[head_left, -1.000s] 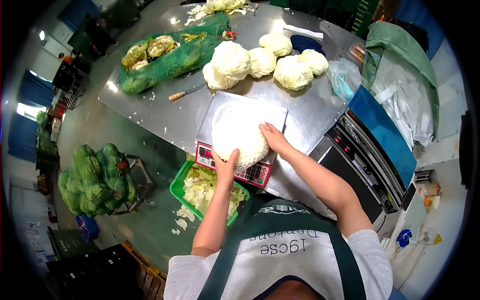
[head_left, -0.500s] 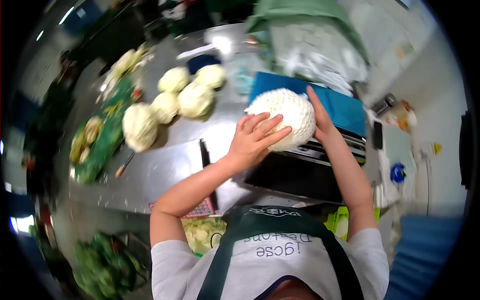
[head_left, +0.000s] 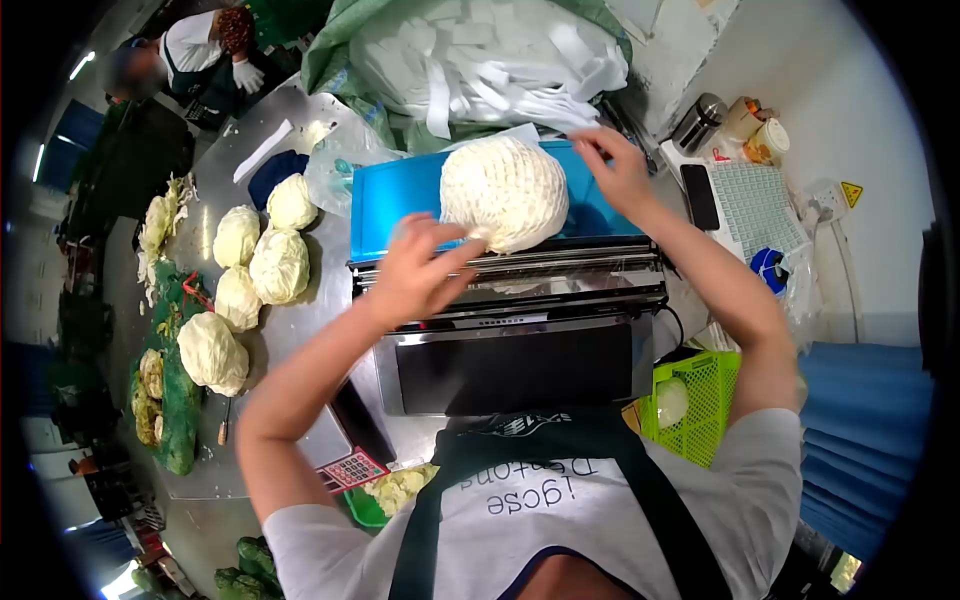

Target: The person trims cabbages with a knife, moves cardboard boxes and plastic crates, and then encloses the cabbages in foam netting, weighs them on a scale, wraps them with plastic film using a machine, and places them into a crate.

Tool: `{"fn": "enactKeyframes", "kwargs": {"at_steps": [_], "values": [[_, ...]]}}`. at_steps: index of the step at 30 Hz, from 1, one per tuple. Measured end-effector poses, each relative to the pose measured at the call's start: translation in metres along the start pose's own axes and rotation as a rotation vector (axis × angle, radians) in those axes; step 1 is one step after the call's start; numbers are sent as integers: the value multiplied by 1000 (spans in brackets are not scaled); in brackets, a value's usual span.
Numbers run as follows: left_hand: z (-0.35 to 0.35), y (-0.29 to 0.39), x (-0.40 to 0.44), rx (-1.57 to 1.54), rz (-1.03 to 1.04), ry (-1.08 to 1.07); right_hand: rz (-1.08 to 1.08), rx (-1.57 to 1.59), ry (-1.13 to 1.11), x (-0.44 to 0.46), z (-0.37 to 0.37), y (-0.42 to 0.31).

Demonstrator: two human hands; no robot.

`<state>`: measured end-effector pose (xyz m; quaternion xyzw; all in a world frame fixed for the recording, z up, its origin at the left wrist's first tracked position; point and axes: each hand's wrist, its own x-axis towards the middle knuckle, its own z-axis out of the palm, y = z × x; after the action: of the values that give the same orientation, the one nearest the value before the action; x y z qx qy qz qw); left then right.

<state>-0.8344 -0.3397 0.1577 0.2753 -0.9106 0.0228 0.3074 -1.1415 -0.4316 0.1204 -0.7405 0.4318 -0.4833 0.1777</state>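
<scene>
A pale cabbage (head_left: 500, 190) in a white foam net sits on the blue top plate (head_left: 385, 205) of a film-wrapping machine (head_left: 515, 365). At its front left, my left hand (head_left: 415, 270) has its fingers apart, slightly blurred by motion. A fingertip is close to the net's lower edge; whether it touches I cannot tell. My right hand (head_left: 612, 170) is off the cabbage, to its right over the plate's far edge. Its fingers are parted, close to the white foam nets (head_left: 480, 70) heaped in a green sack (head_left: 345, 50). Nothing shows in either hand.
Several bare cabbages (head_left: 278, 265) stand on the metal table to the left, beside a green mesh bag (head_left: 180, 400). A phone (head_left: 699, 197), keyboard (head_left: 760, 200) and thermos (head_left: 700, 122) lie at right. A green crate (head_left: 700, 400) is below. Another person (head_left: 200, 60) stands far left.
Both hands have come away from the cabbage, which now rests on the blue plate. My right hand moved up and outward, my left down and outward. The view has turned toward the machine.
</scene>
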Motion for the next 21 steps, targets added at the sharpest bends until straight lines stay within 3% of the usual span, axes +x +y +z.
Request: {"fn": "enactKeyframes", "kwargs": {"at_steps": [1,3,4,6,7,9,10,13,15,17,19,21], "values": [[-13,-9,-10,19,4,-119,-205,-102,-82,-14,-19,-11],[-25,-31,-25,83,190,-445,-553,-177,-458,-33,-42,-37],[-24,-36,-28,118,207,-579,-615,-275,-657,-45,-44,-36],[-9,-46,-37,170,219,-821,-621,-315,-765,-65,-34,-23],[0,-48,-37,162,278,-781,-613,-322,-795,-70,-30,-22],[2,-49,-39,67,235,-758,-495,-287,-770,-76,-29,-16],[3,-50,-44,-30,206,-627,-434,-264,-762,-80,-31,-15],[-11,-21,-63,-234,-124,-610,-201,-200,-827,-97,-50,-39],[-49,6,-45,-459,-267,-576,63,-94,-1137,-80,-80,-88],[-100,23,-10,-756,-595,-680,317,303,-1216,-42,-110,-137],[-126,9,8,-1059,-433,-211,301,715,-834,-11,-132,-146],[-131,-17,30,-571,-419,-9,73,400,-386,18,-124,-117]]}}
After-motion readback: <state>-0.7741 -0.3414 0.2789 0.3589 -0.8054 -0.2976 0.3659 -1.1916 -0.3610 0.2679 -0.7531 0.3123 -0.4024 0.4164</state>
